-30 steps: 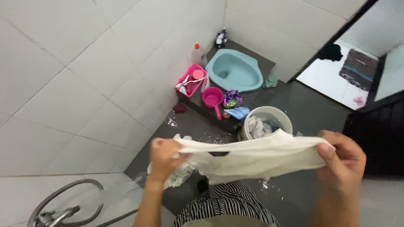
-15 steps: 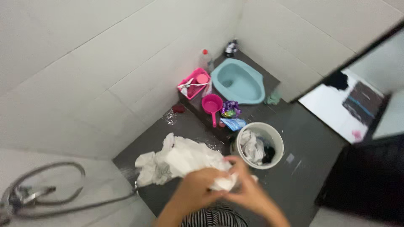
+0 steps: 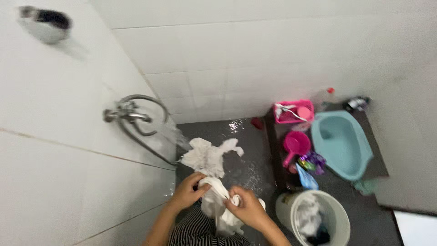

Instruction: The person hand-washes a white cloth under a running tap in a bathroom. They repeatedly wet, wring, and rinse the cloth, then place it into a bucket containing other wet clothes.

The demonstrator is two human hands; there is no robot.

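Both my hands grip a bunched, twisted white cloth (image 3: pixel 217 207) low in the middle of the head view. My left hand (image 3: pixel 190 190) closes on its upper left part. My right hand (image 3: pixel 246 208) closes on its right part, and the rest of the cloth hangs down between them over striped clothing (image 3: pixel 195 232). Just beyond my hands a pile of crumpled white laundry (image 3: pixel 208 155) lies on the wet dark floor (image 3: pixel 248 141).
A white bucket (image 3: pixel 334 214) with clothes stands at lower right. A turquoise squat toilet (image 3: pixel 341 141), pink dipper (image 3: pixel 295 145), pink basket (image 3: pixel 293 111) and packets (image 3: pixel 309 169) sit on a raised step. A tap with hose (image 3: pixel 132 115) is on the white tiled wall.
The cloth was stretched wide between my hands, then gathered into a tight bundle. The view has swung left, so the tap and wall now fill the left side.
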